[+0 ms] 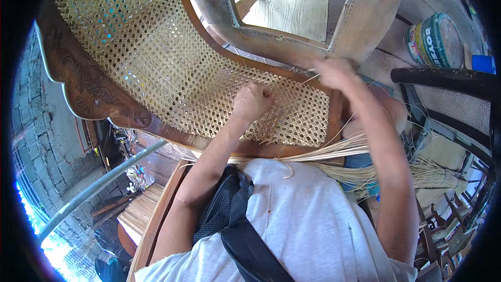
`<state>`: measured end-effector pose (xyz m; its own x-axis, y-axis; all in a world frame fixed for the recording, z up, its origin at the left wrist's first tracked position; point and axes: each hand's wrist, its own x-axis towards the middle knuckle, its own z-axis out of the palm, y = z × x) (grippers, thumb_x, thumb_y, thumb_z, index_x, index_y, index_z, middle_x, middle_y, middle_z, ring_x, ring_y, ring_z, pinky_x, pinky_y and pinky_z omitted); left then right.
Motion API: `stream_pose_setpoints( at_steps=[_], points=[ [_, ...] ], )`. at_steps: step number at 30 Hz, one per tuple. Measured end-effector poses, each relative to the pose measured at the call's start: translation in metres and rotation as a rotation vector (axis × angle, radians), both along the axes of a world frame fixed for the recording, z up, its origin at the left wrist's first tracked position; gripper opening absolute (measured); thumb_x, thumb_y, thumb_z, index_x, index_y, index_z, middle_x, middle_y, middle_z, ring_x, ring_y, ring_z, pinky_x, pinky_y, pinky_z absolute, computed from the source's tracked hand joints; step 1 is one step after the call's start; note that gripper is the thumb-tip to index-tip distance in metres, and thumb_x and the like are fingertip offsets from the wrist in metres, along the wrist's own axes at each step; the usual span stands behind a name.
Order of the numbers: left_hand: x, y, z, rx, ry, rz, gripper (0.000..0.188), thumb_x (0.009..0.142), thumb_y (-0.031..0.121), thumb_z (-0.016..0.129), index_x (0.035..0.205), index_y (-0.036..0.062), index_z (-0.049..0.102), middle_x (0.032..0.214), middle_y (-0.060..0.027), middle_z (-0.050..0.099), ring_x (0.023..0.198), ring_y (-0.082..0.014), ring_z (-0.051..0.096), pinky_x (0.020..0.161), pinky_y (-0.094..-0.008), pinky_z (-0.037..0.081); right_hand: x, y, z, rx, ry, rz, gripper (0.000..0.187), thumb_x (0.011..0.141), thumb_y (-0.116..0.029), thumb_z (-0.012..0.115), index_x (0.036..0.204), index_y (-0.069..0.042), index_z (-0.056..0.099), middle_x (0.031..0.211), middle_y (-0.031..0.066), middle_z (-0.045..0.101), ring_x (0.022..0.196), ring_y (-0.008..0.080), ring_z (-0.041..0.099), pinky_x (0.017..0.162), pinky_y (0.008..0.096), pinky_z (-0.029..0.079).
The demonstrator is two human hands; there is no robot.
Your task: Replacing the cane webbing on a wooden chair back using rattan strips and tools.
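Note:
A curved wooden chair frame (206, 42) carries a panel of woven cane (172, 68) with an open lattice of small holes. My left hand (253, 102) is closed in a fist against this webbing; what its fingers hold, if anything, is hidden. Farther right, near the frame's edge, my right hand (338, 75) is blurred and closed, and a thin pale cane strand (311, 79) sticks out from its fingers over the weave. Carved wood (88, 81) borders the panel on the left.
Loose cane strands (339, 149) lie between the frame and my body, with a bundle (428, 175) at right. Beyond stands another wooden frame (292, 42) with a rectangular opening. A paint bucket (437, 40) and a dark chair arm (443, 79) are at right; a metal pipe (102, 188) slants at left.

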<state>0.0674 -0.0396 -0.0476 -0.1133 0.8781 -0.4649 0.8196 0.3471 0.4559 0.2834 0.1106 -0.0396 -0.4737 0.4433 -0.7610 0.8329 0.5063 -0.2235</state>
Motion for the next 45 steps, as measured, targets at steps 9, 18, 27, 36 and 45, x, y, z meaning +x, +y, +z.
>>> stream_pose_setpoints(
  at_steps=[9, 18, 27, 36, 45],
  points=[
    [0.014, 0.006, 0.012, -0.058, 0.07, -0.044, 0.02, 0.079, 0.026, 0.065, 0.087, 0.0119, 0.075, 0.088, -0.0191, 0.071, 0.083, -0.0346, 0.07, 0.079, -0.0432, 0.057, 0.069, 0.006, -0.022, 0.365, 0.19, -0.191, 0.027, 0.089, -0.007, 0.05, 0.115, -0.009, 0.057, 0.108, 0.0216, 0.067, 0.107, 0.0359, 0.064, 0.092, 0.0496, 0.048],
    [0.04, 0.08, 0.004, -0.096, -0.64, 0.01, 0.039, 0.096, 0.037, 0.056, 0.114, 0.0043, 0.068, 0.113, -0.0113, 0.07, 0.106, -0.024, 0.064, 0.097, -0.0356, 0.048, 0.036, 0.031, 0.058, 0.24, 0.499, -0.408, 0.023, 0.098, -0.023, 0.049, 0.113, -0.007, 0.054, 0.093, 0.0152, 0.069, 0.079, 0.0283, 0.067, 0.067, 0.0416, 0.052],
    [0.01, 0.081, -0.005, -0.035, -0.552, 0.048, 0.036, 0.093, 0.038, 0.059, 0.11, 0.0095, 0.072, 0.107, -0.0118, 0.072, 0.097, -0.0239, 0.068, 0.091, -0.0358, 0.051, 0.031, -0.003, -0.003, 0.104, 0.249, -0.299, 0.05, 0.094, -0.034, 0.061, 0.133, -0.004, 0.05, 0.094, 0.0156, 0.069, 0.08, 0.0207, 0.067, 0.071, 0.0368, 0.053],
    [0.019, 0.07, 0.006, -0.267, -0.011, -0.041, 0.037, 0.079, 0.044, 0.069, 0.105, 0.0185, 0.075, 0.103, -0.0131, 0.072, 0.099, -0.0296, 0.069, 0.09, -0.0384, 0.054, -0.009, -0.029, -0.015, 0.034, 0.103, -0.135, 0.024, 0.074, -0.014, 0.064, 0.096, -0.011, 0.073, 0.106, 0.0168, 0.07, 0.102, 0.0339, 0.066, 0.088, 0.0436, 0.052],
    [0.014, 0.076, -0.021, -0.347, 0.02, -0.028, 0.044, 0.076, 0.045, 0.072, 0.107, 0.0147, 0.074, 0.111, -0.0131, 0.07, 0.106, -0.0297, 0.067, 0.093, -0.0387, 0.053, -0.048, -0.032, 0.009, 0.023, 0.038, -0.107, 0.03, 0.083, -0.005, 0.056, 0.11, -0.001, 0.069, 0.119, 0.0161, 0.067, 0.113, 0.0287, 0.063, 0.095, 0.0392, 0.052]
  ],
)
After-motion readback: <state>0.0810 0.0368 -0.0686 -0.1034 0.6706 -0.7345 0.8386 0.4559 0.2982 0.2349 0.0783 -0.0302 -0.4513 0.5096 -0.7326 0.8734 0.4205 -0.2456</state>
